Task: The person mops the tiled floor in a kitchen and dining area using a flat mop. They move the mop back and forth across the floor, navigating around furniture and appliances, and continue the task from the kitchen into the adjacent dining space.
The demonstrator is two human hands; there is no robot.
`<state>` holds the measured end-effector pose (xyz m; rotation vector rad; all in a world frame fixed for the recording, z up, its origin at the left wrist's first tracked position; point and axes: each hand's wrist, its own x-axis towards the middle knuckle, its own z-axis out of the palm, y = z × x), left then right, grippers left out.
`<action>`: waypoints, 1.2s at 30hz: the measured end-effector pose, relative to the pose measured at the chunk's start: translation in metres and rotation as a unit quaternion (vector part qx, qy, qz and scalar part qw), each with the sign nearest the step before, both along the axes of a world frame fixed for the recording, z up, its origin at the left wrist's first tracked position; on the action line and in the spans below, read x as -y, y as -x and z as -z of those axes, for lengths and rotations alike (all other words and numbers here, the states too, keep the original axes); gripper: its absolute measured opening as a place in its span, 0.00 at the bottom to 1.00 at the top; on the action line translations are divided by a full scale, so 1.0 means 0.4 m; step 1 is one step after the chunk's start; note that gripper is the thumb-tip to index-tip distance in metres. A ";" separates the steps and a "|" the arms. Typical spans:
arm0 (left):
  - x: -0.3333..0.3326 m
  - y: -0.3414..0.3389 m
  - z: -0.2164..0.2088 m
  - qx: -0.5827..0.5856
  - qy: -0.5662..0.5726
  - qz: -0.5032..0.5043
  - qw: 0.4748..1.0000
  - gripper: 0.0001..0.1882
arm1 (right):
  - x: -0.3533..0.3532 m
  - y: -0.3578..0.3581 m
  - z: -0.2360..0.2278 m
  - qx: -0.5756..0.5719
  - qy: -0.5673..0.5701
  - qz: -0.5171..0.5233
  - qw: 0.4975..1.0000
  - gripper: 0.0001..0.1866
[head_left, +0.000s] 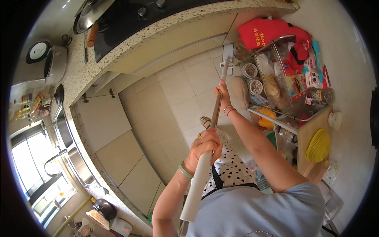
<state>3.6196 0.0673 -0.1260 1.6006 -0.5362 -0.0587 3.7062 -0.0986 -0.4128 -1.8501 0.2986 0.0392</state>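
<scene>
My left hand (203, 148) is wrapped around the upper, white part of a long-handled flat mop (197, 187), close to my body. Further down, my right hand (224, 95) closes around the same handle, near where its metal section meets a white lower tube. The handle slants away from me toward the floor. At its far end a narrow, pale flat mop head (227, 53) lies on the tiles (169, 91), beside the base cabinets and the storage rack.
At right, a metal rack (276, 122) carries jars, packets and a red bag (272, 33). A yellow basket (318, 145) hangs on its side. Countertop (138, 35) with a black stove (122, 23) runs along the far side; sinks (79, 164) and an open cabinet door (103, 118) are left.
</scene>
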 end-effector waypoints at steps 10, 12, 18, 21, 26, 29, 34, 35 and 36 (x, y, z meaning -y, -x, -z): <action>-0.078 0.042 -0.022 -0.019 0.022 -0.113 0.993 0.14 | -0.039 0.014 0.049 0.003 0.012 -0.088 0.996 0.06; -0.143 0.100 -0.029 -0.020 0.021 -0.148 0.989 0.13 | -0.122 0.055 0.011 0.040 0.094 -0.155 0.983 0.06; -0.343 0.265 -0.119 -0.044 -0.020 -0.243 0.969 0.14 | -0.413 0.189 -0.070 0.072 0.074 -0.211 0.972 0.06; -0.425 0.360 -0.137 -0.060 -0.026 -0.299 0.952 0.13 | -0.535 0.252 -0.077 0.079 0.051 -0.259 0.961 0.06; -0.535 0.512 -0.153 -0.090 -0.008 -0.423 0.901 0.11 | -0.729 0.351 -0.095 0.084 0.091 -0.379 0.917 0.07; -0.576 0.616 -0.165 -0.112 -0.015 -0.457 0.882 0.10 | -0.837 0.423 -0.145 0.028 0.085 -0.435 0.896 0.06; -0.603 0.766 -0.205 -0.122 -0.031 -0.554 0.823 0.10 | -0.968 0.554 -0.198 0.041 0.130 -0.570 0.810 0.10; -0.596 0.797 -0.222 -0.133 -0.032 -0.580 0.803 0.10 | -0.983 0.590 -0.219 0.016 0.148 -0.607 0.781 0.11; -0.597 0.833 -0.234 -0.138 -0.034 -0.603 0.785 0.10 | -0.998 0.624 -0.244 -0.006 0.168 -0.640 0.750 0.11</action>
